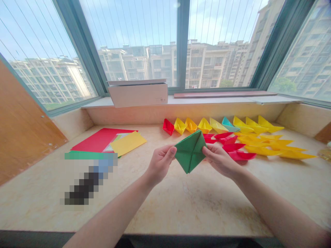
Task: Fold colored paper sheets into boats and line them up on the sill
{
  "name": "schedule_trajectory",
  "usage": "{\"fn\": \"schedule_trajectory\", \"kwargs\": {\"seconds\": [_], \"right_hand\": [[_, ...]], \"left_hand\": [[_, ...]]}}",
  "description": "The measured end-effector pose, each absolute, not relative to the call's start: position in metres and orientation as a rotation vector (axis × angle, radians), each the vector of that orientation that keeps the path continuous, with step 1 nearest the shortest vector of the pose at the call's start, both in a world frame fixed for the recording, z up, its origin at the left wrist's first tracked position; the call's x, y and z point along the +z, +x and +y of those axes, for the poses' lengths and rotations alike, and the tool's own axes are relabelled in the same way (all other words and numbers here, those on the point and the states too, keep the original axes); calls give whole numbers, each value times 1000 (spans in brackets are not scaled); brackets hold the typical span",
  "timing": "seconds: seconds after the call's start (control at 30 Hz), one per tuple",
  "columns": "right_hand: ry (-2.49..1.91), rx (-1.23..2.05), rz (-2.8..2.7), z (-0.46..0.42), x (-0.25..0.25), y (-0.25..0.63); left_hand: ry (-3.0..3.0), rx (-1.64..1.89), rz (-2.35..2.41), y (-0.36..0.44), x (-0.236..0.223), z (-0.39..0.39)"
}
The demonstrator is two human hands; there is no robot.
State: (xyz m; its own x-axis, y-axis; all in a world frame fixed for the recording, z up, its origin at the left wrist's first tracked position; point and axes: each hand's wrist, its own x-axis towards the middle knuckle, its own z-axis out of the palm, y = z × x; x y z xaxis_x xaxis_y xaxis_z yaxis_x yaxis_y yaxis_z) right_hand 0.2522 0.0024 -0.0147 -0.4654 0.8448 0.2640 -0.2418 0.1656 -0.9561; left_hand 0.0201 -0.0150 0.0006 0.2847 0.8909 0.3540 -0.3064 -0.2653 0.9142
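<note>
A green piece of folded paper (190,151), diamond-shaped with crease lines across its face, is held up above the stone counter. My left hand (161,162) pinches its left corner, thumb in front. At the right corner, my right hand (219,158) grips it the same way. Beyond my right hand lie red paper boats (239,155), partly covered by that hand. Several yellow paper boats (276,146) spread to their right. A back row holds a red boat (168,127), a teal boat (230,125) and several more yellow ones.
To the left, red paper sheets (100,139), a yellow sheet (129,144) and a green sheet (82,155) overlap on the counter (181,213). A pixelated patch hides something below them. On the window ledge stands a white box (138,94), beside a long flat board (224,94).
</note>
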Motion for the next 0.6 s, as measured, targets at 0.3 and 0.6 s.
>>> {"fn": "schedule_trajectory", "kwargs": {"seconds": [0.3,0.6], "right_hand": [[-601,1377,-1689,2,-16,257],[-633,237,-2068,3,-18,259]], "left_hand": [[1303,1223,462,16,4,-15],[1142,1194,671,22,5,-8]]}}
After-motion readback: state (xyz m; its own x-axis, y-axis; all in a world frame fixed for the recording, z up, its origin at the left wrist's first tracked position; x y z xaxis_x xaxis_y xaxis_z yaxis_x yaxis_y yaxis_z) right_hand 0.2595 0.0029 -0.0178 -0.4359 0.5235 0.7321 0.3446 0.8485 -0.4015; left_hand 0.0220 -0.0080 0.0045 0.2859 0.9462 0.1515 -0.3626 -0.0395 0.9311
